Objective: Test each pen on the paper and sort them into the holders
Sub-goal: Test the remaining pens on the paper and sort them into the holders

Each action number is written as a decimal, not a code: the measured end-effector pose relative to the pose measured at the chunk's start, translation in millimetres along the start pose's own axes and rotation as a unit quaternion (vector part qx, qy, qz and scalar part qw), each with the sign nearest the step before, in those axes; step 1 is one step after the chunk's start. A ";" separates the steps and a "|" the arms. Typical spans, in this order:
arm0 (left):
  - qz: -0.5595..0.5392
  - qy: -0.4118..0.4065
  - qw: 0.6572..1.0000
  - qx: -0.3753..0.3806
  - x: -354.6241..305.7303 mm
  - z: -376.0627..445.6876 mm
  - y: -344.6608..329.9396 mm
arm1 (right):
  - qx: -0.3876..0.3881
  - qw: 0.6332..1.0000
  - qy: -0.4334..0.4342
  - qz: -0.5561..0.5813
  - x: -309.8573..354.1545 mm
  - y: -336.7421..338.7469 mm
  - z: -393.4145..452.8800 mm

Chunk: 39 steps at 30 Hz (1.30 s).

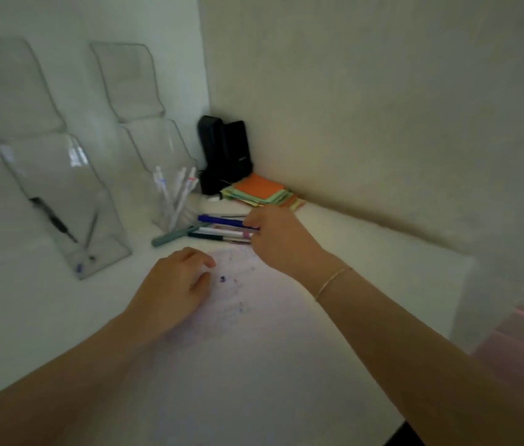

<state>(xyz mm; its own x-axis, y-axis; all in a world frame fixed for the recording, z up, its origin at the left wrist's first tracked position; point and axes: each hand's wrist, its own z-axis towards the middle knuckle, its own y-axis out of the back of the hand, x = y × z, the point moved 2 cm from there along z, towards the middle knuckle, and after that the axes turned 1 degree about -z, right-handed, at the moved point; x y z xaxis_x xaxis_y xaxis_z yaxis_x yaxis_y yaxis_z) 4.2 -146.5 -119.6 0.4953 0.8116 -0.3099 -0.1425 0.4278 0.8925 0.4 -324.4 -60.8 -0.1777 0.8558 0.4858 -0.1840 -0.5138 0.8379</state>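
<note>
Right hand (278,235) at loose pens (222,231), fingers on one, grasp unclear. Left hand (173,284) relaxed, resting on paper (241,294). Holders (93,220) beside.

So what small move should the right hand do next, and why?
Probably lift one pen from the pile and bring it to the paper. The right hand already reaches into the pile, while the left hand rests on the paper, steadying it.

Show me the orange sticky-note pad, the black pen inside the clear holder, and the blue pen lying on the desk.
orange sticky-note pad (259,187): head view, top sheet.
black pen in the left clear holder (53,219): head view, mid-barrel.
blue pen on the white desk (220,220): head view, barrel.
</note>
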 end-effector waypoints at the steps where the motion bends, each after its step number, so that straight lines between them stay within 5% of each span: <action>1: -0.002 0.004 1.000 -0.008 12.3 -4.6 1.7 | 0.028 0.998 0.000 -0.048 4.0 -14.8 9.8; 10: -0.024 0.009 0.999 -0.039 41.9 -17.1 -12.6 | 0.052 0.965 0.050 -0.251 8.9 -85.4 65.8; 18: -0.028 -0.019 0.998 -0.061 47.2 -18.5 -17.0 | 0.133 0.952 0.024 -0.274 17.9 -84.2 86.8; 21: -0.054 -0.012 0.994 -0.094 42.4 -21.3 -8.9 | 0.092 0.986 -0.011 -0.140 29.3 -63.1 81.2; 23: -0.097 0.014 0.988 -0.119 37.0 -22.2 0.7 | 0.086 0.985 -0.068 0.136 37.1 -52.5 67.9; 26: -0.182 0.018 0.976 -0.118 28.5 -21.9 6.8 | 0.169 0.858 -0.103 0.474 50.6 -49.8 40.5; 30: -0.313 0.005 0.947 -0.071 15.7 -21.9 13.4 | 0.176 0.867 -0.063 0.463 50.0 -55.7 17.3; 35: -0.208 -0.035 0.976 -0.056 15.0 -19.0 18.4 | 0.124 0.876 -0.024 0.466 50.6 -50.9 5.4; 39: -0.175 -0.057 0.981 -0.060 19.1 -14.9 24.9 | 0.153 0.858 -0.026 0.489 53.2 -39.6 0.7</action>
<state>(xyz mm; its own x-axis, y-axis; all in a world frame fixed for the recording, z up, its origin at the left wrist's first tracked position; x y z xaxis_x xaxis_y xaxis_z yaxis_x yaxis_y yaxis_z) -2.7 -114.4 -108.2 0.6229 0.5598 -0.5464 -0.0423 0.7216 0.6911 -1.0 -258.5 -68.0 -0.0583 0.0290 0.9979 0.2927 -0.9552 0.0448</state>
